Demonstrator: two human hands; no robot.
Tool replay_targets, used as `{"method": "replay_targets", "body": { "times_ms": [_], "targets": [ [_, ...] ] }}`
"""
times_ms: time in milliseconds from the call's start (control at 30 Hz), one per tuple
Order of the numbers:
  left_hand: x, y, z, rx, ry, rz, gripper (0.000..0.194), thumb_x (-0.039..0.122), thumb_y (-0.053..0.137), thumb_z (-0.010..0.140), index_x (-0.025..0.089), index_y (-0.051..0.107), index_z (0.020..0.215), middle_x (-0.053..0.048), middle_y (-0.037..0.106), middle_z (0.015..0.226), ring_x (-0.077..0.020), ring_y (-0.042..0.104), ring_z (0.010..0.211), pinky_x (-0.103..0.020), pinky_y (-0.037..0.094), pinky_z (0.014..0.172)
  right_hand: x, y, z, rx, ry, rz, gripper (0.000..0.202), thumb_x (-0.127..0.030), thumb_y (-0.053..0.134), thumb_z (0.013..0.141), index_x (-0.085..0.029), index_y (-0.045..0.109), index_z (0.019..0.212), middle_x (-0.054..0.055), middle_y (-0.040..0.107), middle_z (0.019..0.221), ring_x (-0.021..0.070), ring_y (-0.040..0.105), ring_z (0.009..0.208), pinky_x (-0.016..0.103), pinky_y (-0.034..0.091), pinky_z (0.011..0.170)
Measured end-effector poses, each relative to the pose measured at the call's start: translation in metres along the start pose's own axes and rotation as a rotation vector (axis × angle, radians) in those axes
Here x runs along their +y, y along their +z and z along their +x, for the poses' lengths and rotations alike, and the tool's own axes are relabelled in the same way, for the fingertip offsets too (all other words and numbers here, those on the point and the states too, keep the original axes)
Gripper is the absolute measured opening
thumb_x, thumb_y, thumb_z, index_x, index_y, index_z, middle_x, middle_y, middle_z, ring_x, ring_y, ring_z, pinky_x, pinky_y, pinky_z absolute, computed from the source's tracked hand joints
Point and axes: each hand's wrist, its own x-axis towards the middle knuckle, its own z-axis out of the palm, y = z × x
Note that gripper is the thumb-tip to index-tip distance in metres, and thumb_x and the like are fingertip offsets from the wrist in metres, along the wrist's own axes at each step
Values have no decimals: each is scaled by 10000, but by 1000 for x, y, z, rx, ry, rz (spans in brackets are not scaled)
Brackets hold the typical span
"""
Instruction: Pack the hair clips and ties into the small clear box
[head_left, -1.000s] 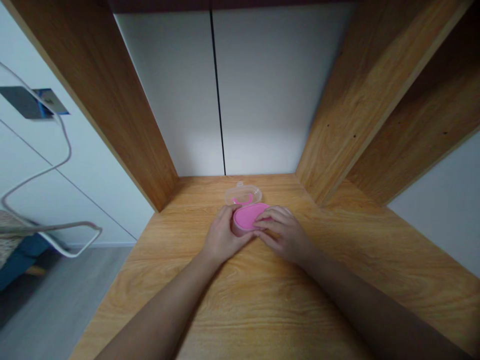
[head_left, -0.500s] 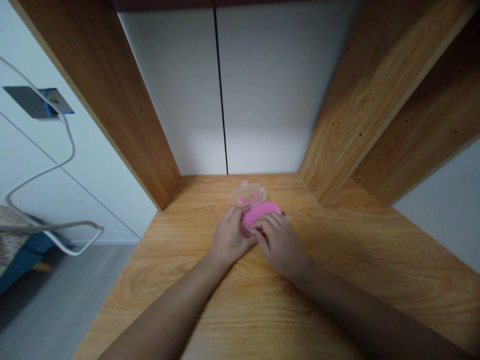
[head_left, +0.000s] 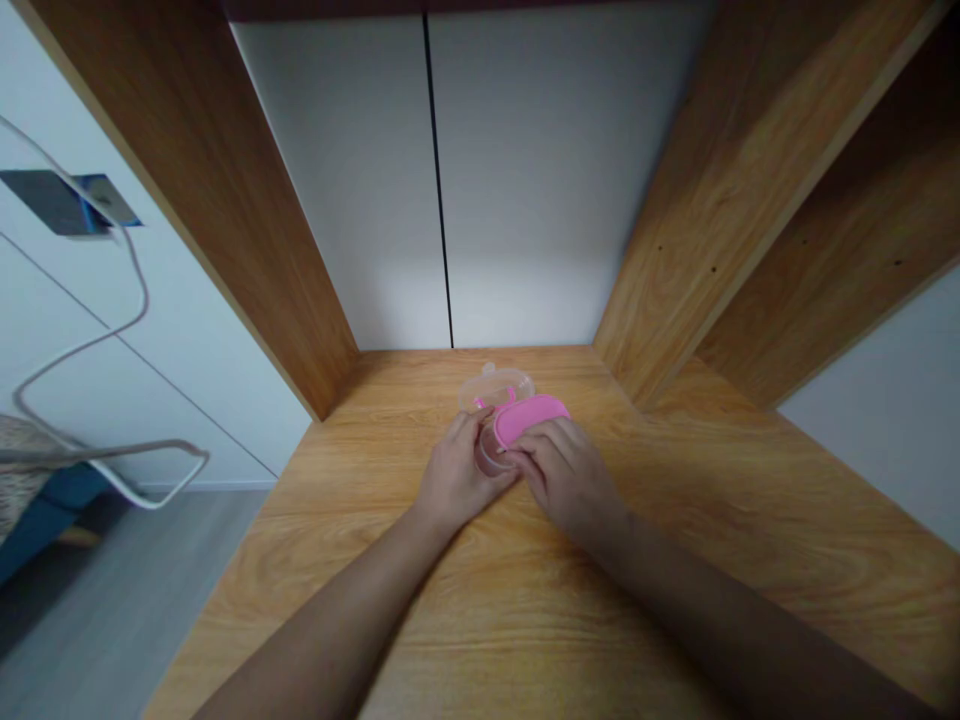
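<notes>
Taking the box as the centre of a clock with twelve pointing away from the person, bare wooden table (head_left: 480, 620) lies nearest, at six. The right hand (head_left: 566, 470), at four, pinches the near edge of a pink tray (head_left: 531, 418); the left hand (head_left: 454, 470), at eight, is curled round the left end of the clear box (head_left: 491, 458), gripping its near and far sides. The tray sits askew towards two, leaving the box's left end uncovered; whether its right end touches the box is hidden. The pinch is at one edge, so the tray could tip or slip if those fingertips slacken. If its hidden end catches the rim, a tug could drag the box, and a loose left grip would let it slide or tilt. Just beyond, at twelve, the clear lid (head_left: 472, 390) with its pink handle (head_left: 512, 393) could be nudged by a sudden release. Farther off at twelve stands the white panel (head_left: 517, 200).
</notes>
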Motion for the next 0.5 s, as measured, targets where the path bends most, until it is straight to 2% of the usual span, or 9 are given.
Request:
{"method": "replay_targets", "body": {
  "times_ms": [200, 500],
  "targets": [
    [-2, 0, -1, -40, -2, -4, 693, 298, 779, 740, 190, 492, 1362, -111, 618, 1213, -262, 619, 1113, -403, 538, 950, -5, 13, 1, -81, 25, 35, 167, -235, 544, 1002, -178, 613, 862, 49, 666, 809, 215, 564, 799, 367, 446, 740],
    [-8, 0, -2, -62, 3, -2, 741, 254, 738, 740, 205, 465, 1428, -104, 597, 1218, -260, 616, 1113, -402, 538, 955, -8, 11, 1, -114, -44, -3, 187, -214, 530, 1010, -167, 657, 881, 56, 677, 805, 204, 575, 798, 359, 459, 741]
  ]
}}
